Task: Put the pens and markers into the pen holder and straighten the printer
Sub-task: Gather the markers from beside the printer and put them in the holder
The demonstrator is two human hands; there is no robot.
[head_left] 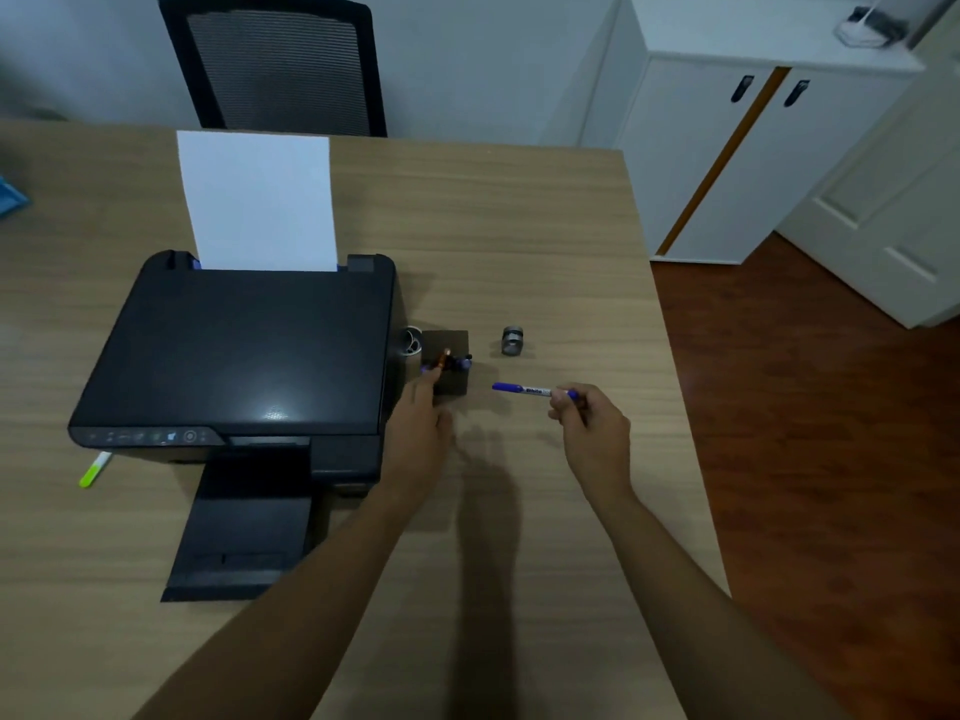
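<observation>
A black printer (249, 350) sits on the wooden desk (519, 226), turned a little askew, with white paper (257, 200) standing in its rear feed. Just right of it stands a small dark pen holder (448, 341) with several pens inside. My left hand (418, 433) reaches to the holder's front, fingertips on an orange-tipped pen (443, 359) at its mouth. My right hand (592, 428) holds a blue whiteboard marker (530, 390) horizontally, right of the holder. A green highlighter (95, 469) lies on the desk by the printer's front left corner.
A small grey cylindrical object (512, 340) stands right of the holder. A black mesh chair (275, 65) is behind the desk. A white cabinet (727, 148) stands at the right, beyond the desk's right edge. The printer's output tray (244, 532) extends toward me.
</observation>
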